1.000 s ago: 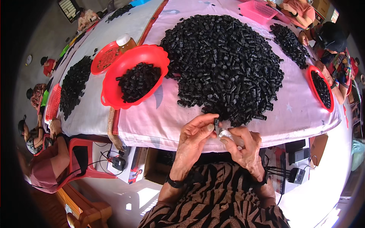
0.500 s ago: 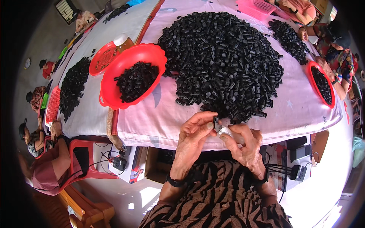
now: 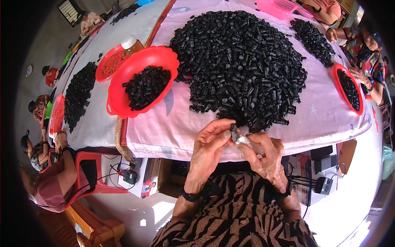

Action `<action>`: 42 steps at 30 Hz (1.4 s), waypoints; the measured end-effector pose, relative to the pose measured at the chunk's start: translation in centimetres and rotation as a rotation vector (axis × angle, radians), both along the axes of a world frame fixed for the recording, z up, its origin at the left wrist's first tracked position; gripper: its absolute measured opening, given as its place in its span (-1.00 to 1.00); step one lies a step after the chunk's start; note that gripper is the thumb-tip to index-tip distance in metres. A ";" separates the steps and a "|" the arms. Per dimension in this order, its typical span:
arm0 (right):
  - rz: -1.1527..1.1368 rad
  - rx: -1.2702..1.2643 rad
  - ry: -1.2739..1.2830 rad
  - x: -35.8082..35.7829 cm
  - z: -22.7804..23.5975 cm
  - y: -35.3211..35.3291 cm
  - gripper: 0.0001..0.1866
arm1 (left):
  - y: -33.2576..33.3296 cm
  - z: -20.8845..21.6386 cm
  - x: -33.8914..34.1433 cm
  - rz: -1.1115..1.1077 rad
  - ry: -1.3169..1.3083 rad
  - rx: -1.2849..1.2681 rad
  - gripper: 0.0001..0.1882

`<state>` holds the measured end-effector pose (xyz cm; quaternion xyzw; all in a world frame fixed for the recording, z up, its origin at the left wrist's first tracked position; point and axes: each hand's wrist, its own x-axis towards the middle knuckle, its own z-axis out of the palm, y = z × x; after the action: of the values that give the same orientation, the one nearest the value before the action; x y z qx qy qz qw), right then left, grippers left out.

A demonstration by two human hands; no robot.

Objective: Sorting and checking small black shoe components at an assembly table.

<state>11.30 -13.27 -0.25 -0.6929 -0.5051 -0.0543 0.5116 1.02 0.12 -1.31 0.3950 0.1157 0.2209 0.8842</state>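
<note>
Between thumb and fingers, my left hand (image 3: 210, 142) pinches a small black plastic part (image 3: 233, 129), held upright at the table's near edge. My right hand (image 3: 263, 153) is closed on a whitish, partly clear piece (image 3: 243, 142), whose kind I cannot make out. Its tip meets or nearly meets the black part; the fingers hide the rest. Just beyond both hands lies a large heap of similar black plastic parts (image 3: 242, 66). Left of the heap, a red scalloped bowl (image 3: 117, 99) holds more black parts.
A red plate (image 3: 101, 74) with small pieces and a lidded jar (image 3: 133, 46) stand behind the bowl. At the right edge sits a red tray (image 3: 357, 108) near another person's hand (image 3: 358, 76). A red chair (image 3: 98, 181) is at lower left. Pink cloth (image 3: 152, 136) covers the table.
My hands stay almost in the same place, still holding both pieces. At the right, the other person's hands and head have shifted.
</note>
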 end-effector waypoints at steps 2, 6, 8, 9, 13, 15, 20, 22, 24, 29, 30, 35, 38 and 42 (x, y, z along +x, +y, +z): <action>0.002 0.006 -0.025 0.1 -0.2 0.0 -0.72 | 0.0 0.0 -0.1 -0.001 0.001 -0.003 -0.70; 0.002 0.010 -0.021 0.1 -0.1 0.0 -0.71 | 0.0 0.1 0.0 -0.003 -0.008 -0.014 -0.70; 0.010 0.018 -0.038 0.3 -0.1 0.1 -0.71 | 0.0 0.1 0.1 -0.005 -0.008 -0.015 -0.71; 0.010 0.017 -0.036 0.3 -0.2 0.1 -0.71 | 0.0 0.1 0.1 -0.004 -0.007 -0.015 -0.71; 0.010 -0.002 -0.019 0.3 -0.2 0.1 -0.71 | 0.0 -0.2 0.3 0.006 -0.023 -0.015 -0.71; 0.013 -0.003 -0.031 0.4 0.0 0.2 -0.71 | 0.1 0.1 0.3 0.006 -0.018 -0.019 -0.73; -0.004 -0.001 -0.035 0.3 -0.8 0.1 -0.72 | -0.1 -0.3 0.2 -0.002 -0.019 -0.079 -0.73; 0.001 -0.002 -0.047 0.2 -0.8 0.0 -0.72 | -0.2 -0.2 0.0 -0.002 -0.012 -0.063 -0.74; 0.009 -0.003 -0.056 0.1 -0.8 0.0 -0.72 | -0.2 -0.2 0.0 0.002 -0.003 -0.048 -0.74; -0.007 -0.025 -0.061 -0.1 -0.9 0.2 -0.71 | -0.2 -0.2 -0.1 0.005 -0.019 -0.044 -0.75; -0.007 -0.027 -0.059 -0.1 -0.9 0.2 -0.71 | -0.3 -0.2 0.0 0.005 -0.017 -0.047 -0.75; -0.003 -0.003 -0.069 -0.1 -1.0 0.6 -0.71 | -0.3 -0.5 0.0 0.028 -0.014 -0.029 -0.76; -0.013 0.006 -0.083 0.0 -1.2 0.7 -0.71 | -0.3 -0.4 0.1 0.029 -0.016 -0.036 -0.76; -0.008 -0.017 -0.063 -0.1 -1.4 0.6 -0.71 | -0.4 -0.5 -0.1 0.032 -0.020 -0.044 -0.76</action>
<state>11.24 -12.62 -1.62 -0.6971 -0.5188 -0.0737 0.4893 0.94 -0.29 -1.76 0.3714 0.1178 0.2366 0.8901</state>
